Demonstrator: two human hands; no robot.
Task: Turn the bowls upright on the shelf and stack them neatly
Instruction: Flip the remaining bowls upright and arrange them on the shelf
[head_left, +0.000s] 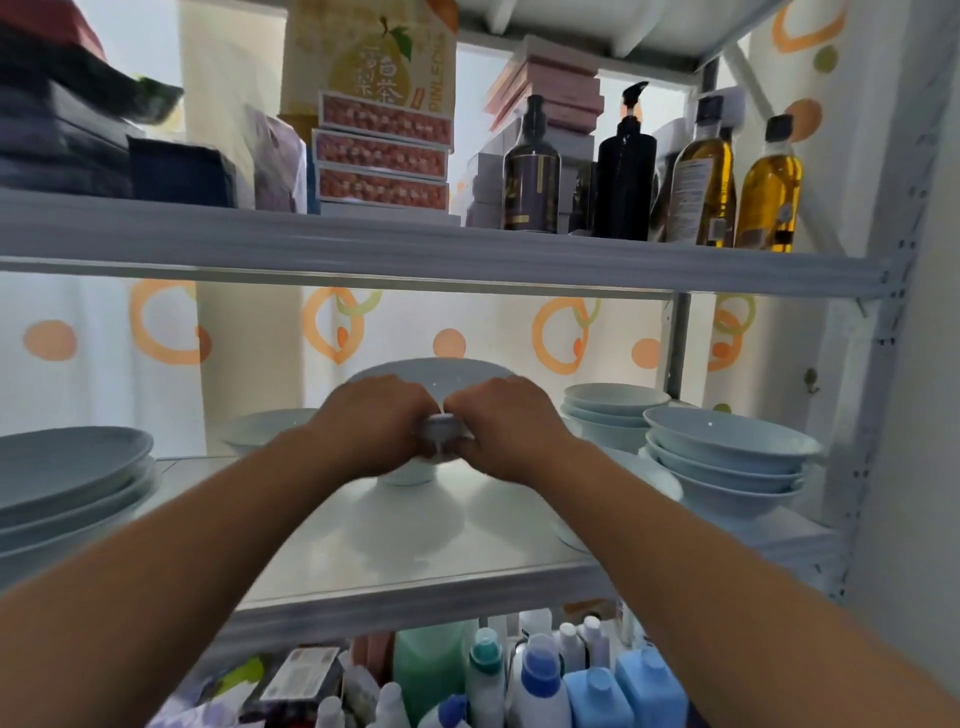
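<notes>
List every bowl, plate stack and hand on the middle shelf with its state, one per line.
held bowl: tilted on edge, gripped at its foot by both hands
left hand: closed on the bowl's foot
right hand: closed on the bowl's foot
upside-down bowl: inverted on the shelf
right bowl stack: upright, nested
rear bowl stack: upright, nested
back bowl: upright, single
plate stack: stacked at left

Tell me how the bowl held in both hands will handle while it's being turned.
The bowl looks glazed, so probably slippery and breakable if dropped. Both hands, left and right, grip its narrow foot, so the wide rim may tip it.
</notes>
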